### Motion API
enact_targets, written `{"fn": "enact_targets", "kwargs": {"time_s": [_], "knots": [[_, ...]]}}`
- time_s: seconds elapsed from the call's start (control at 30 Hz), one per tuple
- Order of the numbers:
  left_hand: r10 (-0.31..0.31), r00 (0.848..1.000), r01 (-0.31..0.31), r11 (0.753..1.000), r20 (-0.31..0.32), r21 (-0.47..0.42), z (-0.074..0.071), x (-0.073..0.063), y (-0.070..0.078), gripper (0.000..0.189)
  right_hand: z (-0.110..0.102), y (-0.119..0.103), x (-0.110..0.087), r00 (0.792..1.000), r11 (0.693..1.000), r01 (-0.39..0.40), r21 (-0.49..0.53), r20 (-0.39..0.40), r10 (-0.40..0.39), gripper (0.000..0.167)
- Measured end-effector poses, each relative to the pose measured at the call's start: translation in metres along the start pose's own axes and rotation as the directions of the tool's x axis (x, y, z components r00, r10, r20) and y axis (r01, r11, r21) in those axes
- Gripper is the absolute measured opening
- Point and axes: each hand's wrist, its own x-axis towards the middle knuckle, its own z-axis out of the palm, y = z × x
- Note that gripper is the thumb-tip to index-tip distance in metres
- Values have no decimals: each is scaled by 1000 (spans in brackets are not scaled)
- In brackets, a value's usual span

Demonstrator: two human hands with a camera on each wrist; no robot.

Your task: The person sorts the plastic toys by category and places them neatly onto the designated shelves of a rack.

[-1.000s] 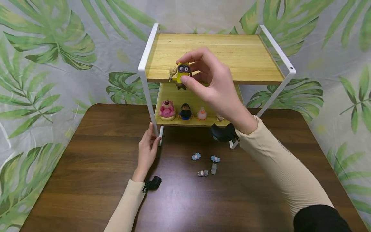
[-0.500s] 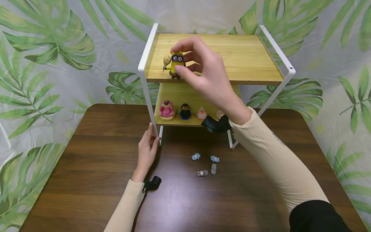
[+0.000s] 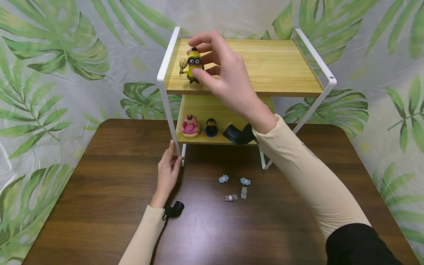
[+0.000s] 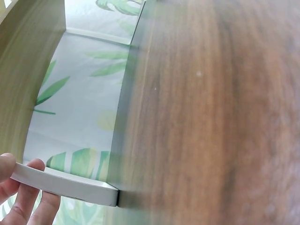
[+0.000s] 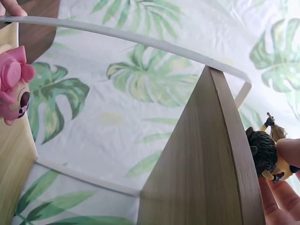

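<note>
My right hand (image 3: 228,71) pinches a yellow Minion figurine (image 3: 193,65) with goggles and a tan club-like piece in one arm. It stands upright at the front left of the upper board (image 3: 271,68) of a two-tier shelf. In the right wrist view, the figurine's dark furry lower part (image 5: 262,152) is right at the board's edge. My left hand (image 3: 168,175) holds the shelf's white metal leg (image 3: 168,110) low on the left side. The left wrist view shows thumb and fingers (image 4: 23,206) around that white bar (image 4: 65,185).
On the lower board (image 3: 225,105) sit a pink bear figure (image 3: 190,127) and a black-bearded figure (image 3: 211,127); the right wrist camera (image 3: 238,134) hides its right part. Several small blue (image 3: 223,179) and grey figures (image 3: 231,198) lie on the brown table (image 3: 99,184).
My right hand has carried the Minion figurine left and farther back, onto the upper board's left front area. The left hand has stayed at the leg.
</note>
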Motion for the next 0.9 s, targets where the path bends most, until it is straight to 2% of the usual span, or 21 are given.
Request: {"fn": "enact_targets", "kwargs": {"time_s": [0.43, 0.9], "knots": [[6, 1000, -6, 1000, -2, -9, 0, 0, 0, 92, 8, 1, 11, 1000, 999, 0, -48, 28, 2, 33], [-1, 1000, 1, 1000, 0, -7, 1, 0, 0, 94, 12, 5, 17, 997, 997, 58, -57, 59, -55, 30]]}}
